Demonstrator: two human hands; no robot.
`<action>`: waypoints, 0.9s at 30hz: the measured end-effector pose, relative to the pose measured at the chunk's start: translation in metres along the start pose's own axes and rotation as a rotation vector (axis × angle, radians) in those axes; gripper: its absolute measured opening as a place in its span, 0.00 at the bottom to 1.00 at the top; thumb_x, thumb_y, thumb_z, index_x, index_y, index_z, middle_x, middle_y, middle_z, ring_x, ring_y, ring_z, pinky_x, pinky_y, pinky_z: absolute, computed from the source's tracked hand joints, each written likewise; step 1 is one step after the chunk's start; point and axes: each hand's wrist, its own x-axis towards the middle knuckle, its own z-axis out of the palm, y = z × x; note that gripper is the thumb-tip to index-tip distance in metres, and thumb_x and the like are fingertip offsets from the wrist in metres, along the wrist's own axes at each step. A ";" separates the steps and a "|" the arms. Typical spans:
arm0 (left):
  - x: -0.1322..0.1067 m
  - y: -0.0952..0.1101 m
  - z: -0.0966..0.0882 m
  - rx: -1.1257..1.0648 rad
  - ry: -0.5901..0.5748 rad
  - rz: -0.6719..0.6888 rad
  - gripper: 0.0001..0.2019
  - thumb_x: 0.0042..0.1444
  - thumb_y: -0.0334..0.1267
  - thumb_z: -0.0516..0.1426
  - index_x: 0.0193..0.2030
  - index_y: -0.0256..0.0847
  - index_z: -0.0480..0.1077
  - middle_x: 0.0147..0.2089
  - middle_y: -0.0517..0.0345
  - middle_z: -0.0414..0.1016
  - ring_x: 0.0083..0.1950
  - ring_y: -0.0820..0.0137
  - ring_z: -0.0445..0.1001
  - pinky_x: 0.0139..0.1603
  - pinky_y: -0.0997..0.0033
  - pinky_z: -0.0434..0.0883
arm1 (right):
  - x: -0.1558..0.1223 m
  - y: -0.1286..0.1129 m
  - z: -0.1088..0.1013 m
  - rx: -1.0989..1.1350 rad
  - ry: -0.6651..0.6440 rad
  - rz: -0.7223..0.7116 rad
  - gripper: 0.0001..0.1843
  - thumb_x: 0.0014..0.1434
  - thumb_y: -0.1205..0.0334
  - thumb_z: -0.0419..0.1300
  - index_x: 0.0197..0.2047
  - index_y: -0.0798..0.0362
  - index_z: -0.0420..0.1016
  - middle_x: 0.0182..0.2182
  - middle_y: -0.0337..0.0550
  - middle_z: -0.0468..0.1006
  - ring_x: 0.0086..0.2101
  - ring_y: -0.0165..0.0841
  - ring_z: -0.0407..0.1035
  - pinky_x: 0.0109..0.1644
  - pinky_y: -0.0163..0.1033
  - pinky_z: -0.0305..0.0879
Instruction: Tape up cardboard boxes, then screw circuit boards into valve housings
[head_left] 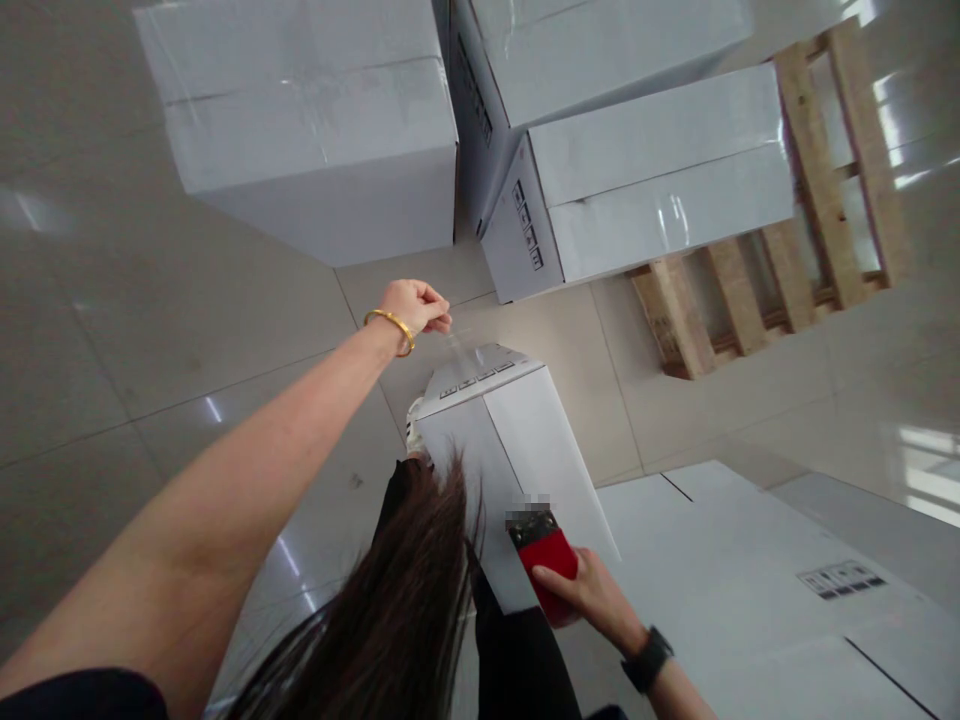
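A white cardboard box (pixel 529 420) stands in front of me with its closed flaps meeting at a seam. My left hand (pixel 416 304) is pinched above its far side, with a faint strip of clear tape (pixel 456 345) running from the fingertips toward the box. Over the near part of the box top, my right hand (pixel 592 595) grips a red tape dispenser (pixel 551 565) with a dark front end. Blurred pixels hide part of that front end. Long hair hangs over the box's left side.
Several more white boxes surround the spot: one at far left (pixel 315 110), one at far right (pixel 660 180) beside a wooden pallet (pixel 829 190), and a large one (pixel 735 570) at near right. Shiny floor tiles (pixel 187 340) lie between them. My legs touch the near side.
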 end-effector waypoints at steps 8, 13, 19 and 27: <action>0.077 -0.040 0.015 0.049 -0.043 -0.041 0.07 0.51 0.25 0.57 0.25 0.33 0.64 0.20 0.58 0.71 0.20 0.76 0.71 0.23 0.79 0.65 | 0.034 0.003 0.011 -0.139 0.084 0.042 0.23 0.53 0.41 0.53 0.22 0.53 0.60 0.18 0.37 0.63 0.21 0.28 0.56 0.23 0.34 0.53; 0.071 -0.042 0.014 0.001 -0.003 -0.017 0.06 0.52 0.25 0.56 0.25 0.33 0.64 0.19 0.61 0.70 0.19 0.77 0.70 0.23 0.80 0.66 | 0.037 0.012 0.006 -0.124 0.082 0.055 0.24 0.52 0.40 0.54 0.22 0.54 0.64 0.19 0.39 0.66 0.22 0.31 0.60 0.22 0.34 0.55; 0.037 -0.020 -0.011 -0.058 0.126 0.129 0.06 0.51 0.27 0.57 0.25 0.33 0.65 0.20 0.62 0.71 0.20 0.76 0.71 0.25 0.78 0.70 | 0.039 0.016 0.003 -0.125 0.094 0.046 0.24 0.49 0.39 0.56 0.25 0.55 0.69 0.21 0.42 0.70 0.23 0.33 0.63 0.24 0.35 0.60; 0.094 -0.112 0.033 0.015 -0.130 -0.355 0.06 0.53 0.30 0.57 0.27 0.33 0.64 0.18 0.63 0.67 0.19 0.77 0.68 0.25 0.77 0.68 | 0.041 0.013 0.006 -0.137 0.095 0.081 0.25 0.48 0.37 0.55 0.23 0.54 0.67 0.19 0.41 0.68 0.22 0.32 0.62 0.22 0.34 0.58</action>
